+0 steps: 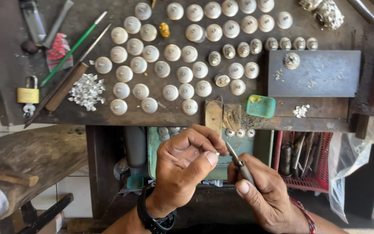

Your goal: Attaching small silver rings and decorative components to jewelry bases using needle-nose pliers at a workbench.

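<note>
Seen from the head camera, the left hand (182, 162) is pinched narrow, thumb and forefinger closed on a tiny pale metal piece (217, 154) that shows only as a speck at the fingertips. The right hand (260, 190) is wrapped around slim grey metal tweezers (238, 162), whose long axis runs from the palm up and to the left, so the tips point at the speck and stand just beside it. The speck lies to the left of the right hand, below the near edge of the dark worn wooden tabletop (109, 115). On that tabletop, farther away, sit rows of round silver domed caps (169, 92), a heap of small silver chips (86, 91) to the left, a small green plastic tray (260, 106) and a dark steel block (321, 73) to the right. A brass padlock (27, 94) lies at the far left.
</note>
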